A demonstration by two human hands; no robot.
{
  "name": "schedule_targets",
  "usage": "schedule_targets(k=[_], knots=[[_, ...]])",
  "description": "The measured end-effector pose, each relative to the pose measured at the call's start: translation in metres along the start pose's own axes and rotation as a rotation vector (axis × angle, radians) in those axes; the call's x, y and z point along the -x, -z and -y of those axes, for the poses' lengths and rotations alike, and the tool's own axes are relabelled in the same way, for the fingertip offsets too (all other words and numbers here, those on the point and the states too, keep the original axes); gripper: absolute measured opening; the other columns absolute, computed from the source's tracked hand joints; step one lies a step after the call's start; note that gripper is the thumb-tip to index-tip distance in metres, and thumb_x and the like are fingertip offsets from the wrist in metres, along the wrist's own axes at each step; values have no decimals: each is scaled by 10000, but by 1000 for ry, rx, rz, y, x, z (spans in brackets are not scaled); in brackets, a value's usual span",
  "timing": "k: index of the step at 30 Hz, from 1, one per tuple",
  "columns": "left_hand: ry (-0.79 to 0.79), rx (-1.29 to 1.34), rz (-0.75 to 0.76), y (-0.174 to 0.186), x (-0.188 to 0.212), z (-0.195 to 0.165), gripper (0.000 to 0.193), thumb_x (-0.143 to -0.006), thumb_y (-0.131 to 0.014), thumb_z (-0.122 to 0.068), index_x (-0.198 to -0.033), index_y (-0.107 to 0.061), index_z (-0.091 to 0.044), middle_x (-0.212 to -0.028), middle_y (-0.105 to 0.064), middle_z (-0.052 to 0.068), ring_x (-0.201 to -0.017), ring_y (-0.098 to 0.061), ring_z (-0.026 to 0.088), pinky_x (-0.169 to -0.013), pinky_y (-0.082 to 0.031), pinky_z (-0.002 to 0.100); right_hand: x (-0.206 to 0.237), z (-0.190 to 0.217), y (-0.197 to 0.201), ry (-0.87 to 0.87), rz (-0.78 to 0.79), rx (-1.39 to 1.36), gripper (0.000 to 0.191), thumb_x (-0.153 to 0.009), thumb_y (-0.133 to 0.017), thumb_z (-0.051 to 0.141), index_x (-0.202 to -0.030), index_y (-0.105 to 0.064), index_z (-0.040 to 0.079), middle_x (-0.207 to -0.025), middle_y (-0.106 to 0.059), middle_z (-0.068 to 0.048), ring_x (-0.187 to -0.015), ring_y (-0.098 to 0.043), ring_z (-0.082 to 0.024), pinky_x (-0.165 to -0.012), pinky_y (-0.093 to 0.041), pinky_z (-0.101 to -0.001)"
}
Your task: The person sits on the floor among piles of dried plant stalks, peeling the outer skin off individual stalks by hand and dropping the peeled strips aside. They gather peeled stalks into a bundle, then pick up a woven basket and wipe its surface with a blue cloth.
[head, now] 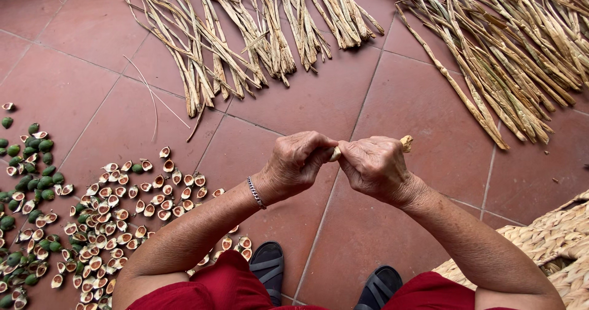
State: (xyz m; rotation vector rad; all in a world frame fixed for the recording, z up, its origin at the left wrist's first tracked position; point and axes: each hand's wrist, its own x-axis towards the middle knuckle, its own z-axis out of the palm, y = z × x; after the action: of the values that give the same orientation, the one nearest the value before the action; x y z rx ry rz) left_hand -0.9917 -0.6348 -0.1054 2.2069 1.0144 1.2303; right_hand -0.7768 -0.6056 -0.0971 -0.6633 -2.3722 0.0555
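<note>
two hands pinching one pale dried stalk above a terracotta tile floor

the red-brown tile floor (368, 101) carries fanned bundles of dried stalks, one at far centre (245, 34) and one at far right (509, 46); a woven mat (552, 242) edges in at near right, and halved nuts (123, 206) mixed with green whole nuts (37, 175) spread over the near left. the left hand (297, 163), with a chain bracelet (256, 192) at the wrist, and the right hand (377, 166) meet mid-scene, each grip closed tight on a short dried stalk piece (406, 142) whose tip pokes out past the right hand.
</note>
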Motion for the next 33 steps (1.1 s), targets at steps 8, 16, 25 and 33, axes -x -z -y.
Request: schedule_targets(k=[8, 16, 25, 33], knots=[[577, 192, 300, 43, -6, 43, 285, -912, -766, -246, -1128, -717, -67, -751, -714, 53, -591, -590, 149, -496, -501, 273, 7, -72, 20, -250, 74, 56, 203, -1012, -683, 314, -1040, -778, 136, -730, -706, 2, -590, -619, -100, -513, -517, -287], [334, -291, 258, 69, 7, 74, 197, -995, -678, -312, -995, -732, -122, -725, -719, 9, -566, -649, 113, -488, -504, 294, 20, -93, 15, -153, 198, 239, 399, -982, -668, 432, -725, -655, 126, -566, -611, 16, -476, -576, -115, -456, -481, -289], [-112, -832, 113, 80, 22, 120, 73, -1026, -637, -216, -1009, -666, -151, -811, -645, -2, -758, -612, 167, -606, -464, 331, 36, -97, 0, -155, 246, 227, 327, -1031, -596, 370, -831, -613, 112, -622, -618, -6, -506, -588, -131, -448, -477, -298], [-120, -1016, 26, 108, 57, 151, 151, -970, -618, -78, -1070, -669, -179, -946, -647, -18, -976, -602, 167, -990, -420, 439, 61, -103, -34, -390, 464, 181, 253, -1027, -597, 334, -887, -672, 137, -567, -626, 8, -439, -563, -97, -406, -471, -296]])
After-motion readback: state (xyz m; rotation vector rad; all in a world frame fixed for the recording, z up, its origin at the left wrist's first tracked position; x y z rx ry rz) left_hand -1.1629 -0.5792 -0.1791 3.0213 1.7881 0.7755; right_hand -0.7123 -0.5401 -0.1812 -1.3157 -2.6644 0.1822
